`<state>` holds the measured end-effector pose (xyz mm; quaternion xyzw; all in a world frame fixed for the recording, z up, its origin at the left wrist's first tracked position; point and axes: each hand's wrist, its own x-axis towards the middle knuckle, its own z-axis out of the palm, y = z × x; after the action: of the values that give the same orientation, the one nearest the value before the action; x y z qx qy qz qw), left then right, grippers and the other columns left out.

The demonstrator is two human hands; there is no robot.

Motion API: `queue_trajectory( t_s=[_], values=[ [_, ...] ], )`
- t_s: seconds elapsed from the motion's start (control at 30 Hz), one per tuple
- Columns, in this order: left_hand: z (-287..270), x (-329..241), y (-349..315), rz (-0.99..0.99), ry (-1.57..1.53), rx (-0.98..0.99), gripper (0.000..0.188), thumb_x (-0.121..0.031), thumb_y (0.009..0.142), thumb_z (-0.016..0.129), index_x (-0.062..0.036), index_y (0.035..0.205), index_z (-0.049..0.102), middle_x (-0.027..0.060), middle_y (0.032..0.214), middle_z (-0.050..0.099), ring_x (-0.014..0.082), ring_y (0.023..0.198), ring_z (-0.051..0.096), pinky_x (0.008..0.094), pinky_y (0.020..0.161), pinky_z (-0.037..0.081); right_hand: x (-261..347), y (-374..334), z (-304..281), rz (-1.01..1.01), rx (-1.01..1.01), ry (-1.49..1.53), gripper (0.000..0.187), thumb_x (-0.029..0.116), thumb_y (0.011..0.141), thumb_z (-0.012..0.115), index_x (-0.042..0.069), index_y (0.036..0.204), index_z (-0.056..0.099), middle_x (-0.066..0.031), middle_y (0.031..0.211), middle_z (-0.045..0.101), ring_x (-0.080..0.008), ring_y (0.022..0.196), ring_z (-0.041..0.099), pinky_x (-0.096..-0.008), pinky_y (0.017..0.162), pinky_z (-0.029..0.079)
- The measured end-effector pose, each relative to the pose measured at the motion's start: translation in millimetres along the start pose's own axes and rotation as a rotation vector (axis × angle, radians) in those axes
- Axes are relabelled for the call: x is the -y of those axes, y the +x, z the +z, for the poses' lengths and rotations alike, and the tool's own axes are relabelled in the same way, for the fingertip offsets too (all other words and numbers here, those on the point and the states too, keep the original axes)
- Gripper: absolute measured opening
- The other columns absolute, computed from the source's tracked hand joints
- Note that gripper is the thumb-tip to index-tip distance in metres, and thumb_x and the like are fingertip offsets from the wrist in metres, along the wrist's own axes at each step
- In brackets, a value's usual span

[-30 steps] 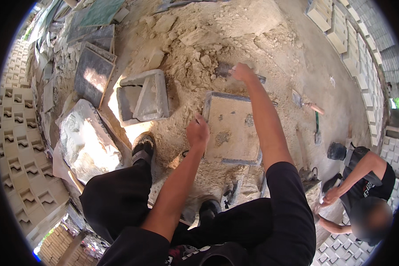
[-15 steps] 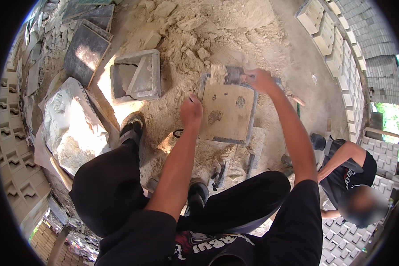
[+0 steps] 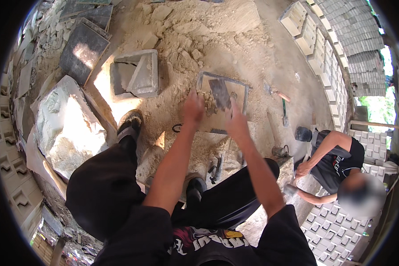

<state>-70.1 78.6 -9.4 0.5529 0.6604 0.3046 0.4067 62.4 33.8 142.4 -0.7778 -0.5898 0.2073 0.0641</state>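
Observation:
My right hand [image 3: 237, 122] is closed around the handle of a trowel [image 3: 219, 94]. Its dark flat blade is over a square mould frame [image 3: 245, 104] with dark metal edges, smeared a little by motion. Sandy clumps [image 3: 208, 103] lie inside the frame, left of the blade. My left hand [image 3: 193, 108] is a fist at the frame's left edge; whatever it may hold is hidden. Close to me, beyond my shoe, dark metal clamps or handles [image 3: 215, 167] stick up from a dusty base.
Loose sandy powder [image 3: 186, 57] is heaped beyond the frame. A concrete box [image 3: 153, 73] and a big white stone [image 3: 62, 124] are at left. A wooden-handled tool [image 3: 281, 95] and a green-handled one [image 3: 284, 111] lie at right. A co-worker [image 3: 341, 150] crouches beside stacked cream blocks [image 3: 314, 44].
My right hand has drawn the trowel from the frame's far edge toward me. Sandy material that was at the blade now lies in clumps in the frame. The co-worker's hands have come into view.

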Motion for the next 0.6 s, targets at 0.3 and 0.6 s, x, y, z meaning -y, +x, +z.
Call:
queue_trajectory(
  t_s=[0.3,0.6],
  values=[
    [0,-37,1,0.463,0.472,-0.166,0.072,-0.041,0.095,0.044,0.0015,0.149,0.022,0.0163,0.157,0.019,0.0283,0.147,0.016,0.0496,0.119,0.01,-55,2,-10,0.209,-0.218,0.434,0.045,0.026,0.097,0.047,-0.001,0.133,0.048,-0.0266,0.128,0.055,-0.0394,0.122,0.052,-0.0417,0.102,0.039],
    [18,-52,76,0.592,0.634,-0.064,0.072,-0.042,0.097,0.039,0.0028,0.149,0.018,0.0166,0.158,0.016,0.0291,0.148,0.011,0.0512,0.119,0.006,-33,14,6,0.169,-0.143,0.457,0.048,0.027,0.095,0.05,0.0,0.134,0.046,-0.0272,0.124,0.057,-0.0383,0.12,0.053,-0.0419,0.1,0.041]
  ],
)
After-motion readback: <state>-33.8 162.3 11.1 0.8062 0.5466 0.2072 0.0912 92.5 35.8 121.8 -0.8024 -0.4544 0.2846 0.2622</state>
